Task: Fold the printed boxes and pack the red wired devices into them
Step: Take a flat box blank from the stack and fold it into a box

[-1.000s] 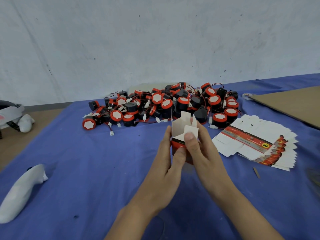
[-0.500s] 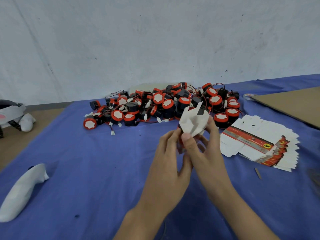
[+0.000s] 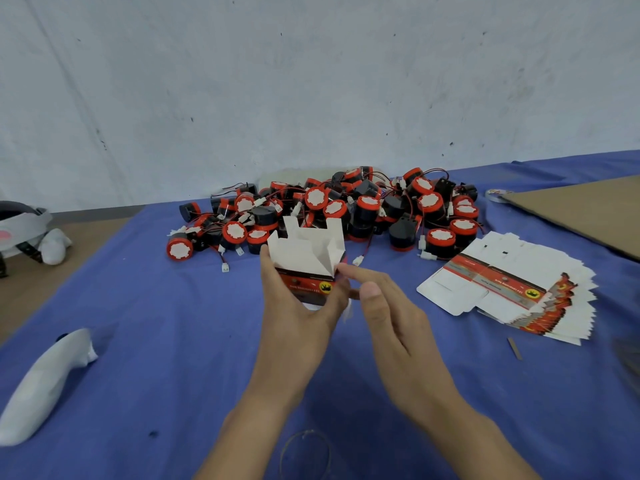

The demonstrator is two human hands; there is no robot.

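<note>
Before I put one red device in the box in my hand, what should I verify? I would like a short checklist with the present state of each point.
1. Printed box gripped by the left hand: ok.
2. Top flaps standing open, opening upward: ok.
3. Bottom flaps closed: cannot tell, the hand hides them.
4. Right hand free to pick: ok, it holds nothing.
5. Red wired devices available, heaped behind the box: ok.

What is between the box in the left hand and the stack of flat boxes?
Head view: the right hand, fingers close to the box, then bare blue cloth up to the stack.
</note>
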